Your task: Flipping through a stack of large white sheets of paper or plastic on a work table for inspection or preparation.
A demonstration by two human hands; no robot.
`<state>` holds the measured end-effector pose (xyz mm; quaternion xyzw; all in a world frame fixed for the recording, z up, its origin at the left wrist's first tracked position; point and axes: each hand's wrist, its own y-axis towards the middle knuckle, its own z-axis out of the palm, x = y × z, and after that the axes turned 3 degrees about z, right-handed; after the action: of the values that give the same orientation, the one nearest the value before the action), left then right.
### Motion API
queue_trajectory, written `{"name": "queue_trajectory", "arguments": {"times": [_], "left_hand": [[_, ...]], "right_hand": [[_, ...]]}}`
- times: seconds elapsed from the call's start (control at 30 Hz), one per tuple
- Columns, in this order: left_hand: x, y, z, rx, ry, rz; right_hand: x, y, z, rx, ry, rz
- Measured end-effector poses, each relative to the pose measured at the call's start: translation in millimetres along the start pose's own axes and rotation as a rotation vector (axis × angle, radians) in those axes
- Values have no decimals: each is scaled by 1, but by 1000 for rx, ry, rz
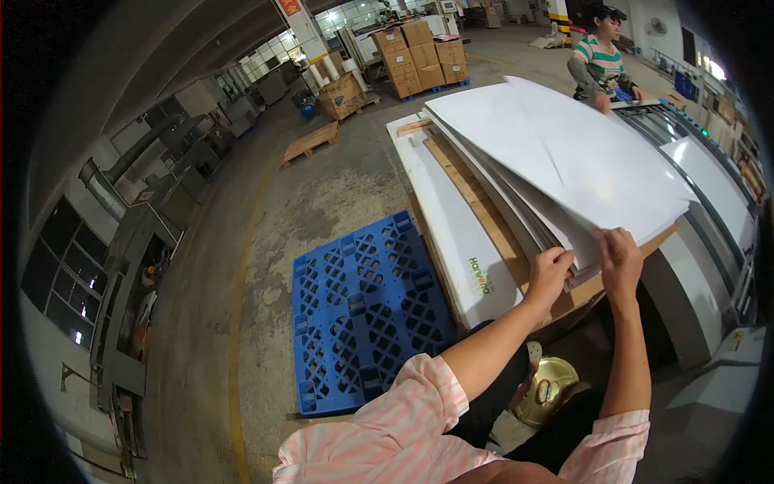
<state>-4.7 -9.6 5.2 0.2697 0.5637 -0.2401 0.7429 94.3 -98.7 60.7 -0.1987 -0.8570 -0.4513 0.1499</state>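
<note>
A large white sheet [556, 153] lies on top of a stack before me, its near edge lifted and gapping from the sheets beneath. My right hand [621, 262] pinches the near edge of this top sheet. To its left, my left hand [551, 276] is closed at the near corner of the lower sheets, fingers curled on their edges. The stack rests on a brown board [476, 194], over a wider white slab [435, 194] with green lettering.
A blue plastic pallet [352, 305] lies on the floor at left. Right of the stack stands a machine with rails [701, 194]; a co-worker [598, 60] is at its far end. Farther off are a wooden pallet [311, 143] and stacked cartons [421, 56]. A gold round object [550, 379] sits near my legs.
</note>
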Motion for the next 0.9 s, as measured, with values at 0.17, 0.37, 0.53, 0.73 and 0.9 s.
{"name": "queue_trajectory", "arguments": {"times": [0.17,0.37,0.53,0.73,0.9], "left_hand": [[14,4,0,32,-45,-20],[11,3,6,-79,-243,-37],[18,9,-2,-6,-296,-92],[14,4,-1,-7,-282,-36],[11,3,3,-3,-255,-61]], "right_hand": [[-4,5,-6,-98,442,463],[13,-5,-10,50,-71,-76],[-4,-10,-3,192,-214,-27],[7,-6,-6,320,-97,87],[13,-5,-4,295,-123,99]]}}
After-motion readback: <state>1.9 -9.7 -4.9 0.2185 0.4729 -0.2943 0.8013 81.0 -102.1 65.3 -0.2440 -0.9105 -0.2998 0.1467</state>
